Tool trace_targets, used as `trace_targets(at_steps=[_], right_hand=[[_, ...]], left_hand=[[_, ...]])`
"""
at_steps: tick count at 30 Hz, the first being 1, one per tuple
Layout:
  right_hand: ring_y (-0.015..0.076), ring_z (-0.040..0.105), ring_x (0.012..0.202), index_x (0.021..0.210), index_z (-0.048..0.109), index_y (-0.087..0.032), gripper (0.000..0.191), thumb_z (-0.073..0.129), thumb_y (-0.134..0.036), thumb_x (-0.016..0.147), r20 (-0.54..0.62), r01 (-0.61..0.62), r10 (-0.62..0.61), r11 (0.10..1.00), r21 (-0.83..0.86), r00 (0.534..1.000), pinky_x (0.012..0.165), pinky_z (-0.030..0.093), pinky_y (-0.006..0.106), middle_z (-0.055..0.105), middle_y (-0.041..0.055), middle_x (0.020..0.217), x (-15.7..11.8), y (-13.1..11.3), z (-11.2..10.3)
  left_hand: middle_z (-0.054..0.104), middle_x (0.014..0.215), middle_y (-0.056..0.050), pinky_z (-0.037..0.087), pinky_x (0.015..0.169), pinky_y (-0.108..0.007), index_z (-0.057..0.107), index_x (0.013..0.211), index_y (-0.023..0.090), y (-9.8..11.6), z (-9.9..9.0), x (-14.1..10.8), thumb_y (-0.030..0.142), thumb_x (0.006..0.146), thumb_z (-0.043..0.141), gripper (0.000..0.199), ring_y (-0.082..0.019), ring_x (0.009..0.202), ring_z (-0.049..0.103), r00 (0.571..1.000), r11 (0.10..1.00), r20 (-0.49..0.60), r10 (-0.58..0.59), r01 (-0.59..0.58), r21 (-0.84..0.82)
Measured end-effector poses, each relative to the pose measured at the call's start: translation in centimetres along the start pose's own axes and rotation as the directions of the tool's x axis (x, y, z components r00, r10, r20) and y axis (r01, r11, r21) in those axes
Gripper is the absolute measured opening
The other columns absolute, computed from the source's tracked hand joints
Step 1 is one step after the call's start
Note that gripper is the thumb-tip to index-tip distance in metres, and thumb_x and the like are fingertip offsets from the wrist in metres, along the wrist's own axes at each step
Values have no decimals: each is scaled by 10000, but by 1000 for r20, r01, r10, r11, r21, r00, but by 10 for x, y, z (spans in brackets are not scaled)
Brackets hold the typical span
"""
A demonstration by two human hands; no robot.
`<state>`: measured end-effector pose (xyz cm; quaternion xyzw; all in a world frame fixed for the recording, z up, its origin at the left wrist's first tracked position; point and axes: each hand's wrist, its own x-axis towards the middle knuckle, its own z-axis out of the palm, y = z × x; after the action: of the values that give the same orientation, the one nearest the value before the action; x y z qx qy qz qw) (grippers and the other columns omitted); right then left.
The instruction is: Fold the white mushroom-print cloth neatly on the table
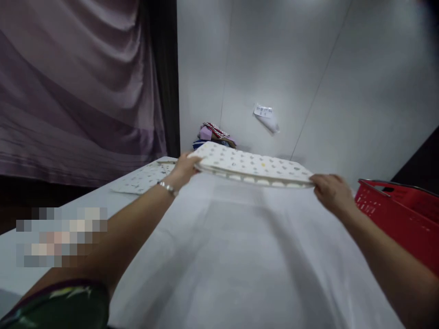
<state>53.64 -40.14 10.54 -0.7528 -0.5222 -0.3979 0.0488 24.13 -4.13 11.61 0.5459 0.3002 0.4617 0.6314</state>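
At the far end of a white tabletop (233, 256), from the head camera: folded cloth (252, 163), stretched between left hand (185, 170) and right hand (332, 189), just above the surface or touching, impossible to tell which. Each grip clamped on one end of the cloth, fingers closed around the edge. Possible trouble: sagging or slipping layers, from being pinched only at the ends; creases, from uneven pull; snagging on the pile (214, 135) just behind or the second cloth (147, 179) at left, from too low a sweep. For materials: thin, soft-looking white cloth, long and narrow, with small grey motifs, one yellow spot and rounded shapes along the near edge; smooth, faintly shiny tabletop; rumpled pile in lilac, red and blue. At right, red basket (398, 210) of hard, perforated plastic. At far left, purplish curtain (78, 100) in loose, silky folds.
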Motion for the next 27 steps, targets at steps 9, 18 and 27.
trace_targets(at_steps=[9, 18, 27], right_hand=[[198, 614, 941, 988, 642, -218, 360, 359, -98, 801, 242, -52, 9, 984, 172, 970, 910, 379, 401, 680, 73, 1032, -158, -94, 80], [196, 628, 920, 1031, 624, -222, 282, 424, -223, 833, 99, 41, -68, 965, 257, 993, 958, 347, 410, 680, 57, 1034, -217, -96, 50], [225, 618, 981, 1059, 642, -244, 371, 399, -200, 782, 277, 32, -104, 967, 253, 955, 937, 358, 475, 662, 55, 1099, -243, -98, 52]], left_hand=[[525, 1208, -181, 514, 498, -247, 355, 1338, 168, -137, -64, -92, 209, 671, 651, 731, -172, 738, 618, 941, 797, -193, -278, 338, 501], [623, 1063, -91, 469, 514, -222, 348, 1332, 199, -130, -102, -140, 248, 733, 548, 634, -126, 624, 598, 965, 662, -102, -242, 241, 710], [575, 1171, -82, 437, 778, -300, 491, 1218, 203, -115, -123, -171, 428, 759, 532, 512, -212, 948, 583, 993, 396, -22, -116, 66, 916]])
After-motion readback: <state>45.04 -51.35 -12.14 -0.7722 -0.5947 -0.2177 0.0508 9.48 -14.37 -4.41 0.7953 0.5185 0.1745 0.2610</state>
